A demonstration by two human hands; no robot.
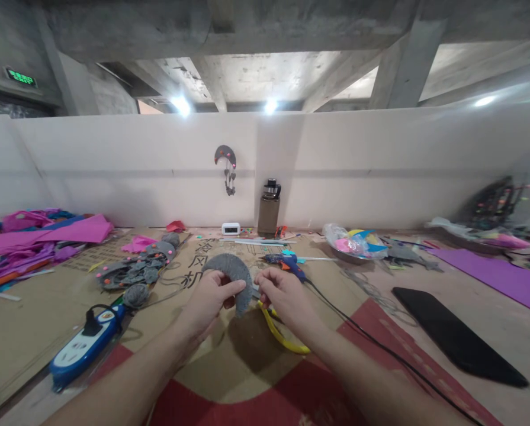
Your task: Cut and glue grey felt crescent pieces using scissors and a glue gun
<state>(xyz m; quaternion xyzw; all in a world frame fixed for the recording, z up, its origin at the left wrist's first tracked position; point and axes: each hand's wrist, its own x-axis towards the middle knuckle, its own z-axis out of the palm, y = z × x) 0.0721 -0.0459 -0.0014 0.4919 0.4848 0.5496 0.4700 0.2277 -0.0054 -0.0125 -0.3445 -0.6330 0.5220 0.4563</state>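
Where yellow-handled scissors [286, 344] lie: below our right hand [285, 291], likely snagging if it drops.
Right fingertips [260, 276]: pressed together; on what, we can't tell.
Fuzzy grey crescent [240, 270]: above cardboard [220, 376], pinched by our left hand [209, 296].
Glue gun [293, 265]: if hot, could burn us on contact.

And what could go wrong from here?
The glue gun lies just beyond the right hand; if hot, it could burn skin. Its black cord runs nearby, so a sweeping arm might snag it. The yellow-handled scissors beneath might get bumped while the left hand holds the gray crescent.
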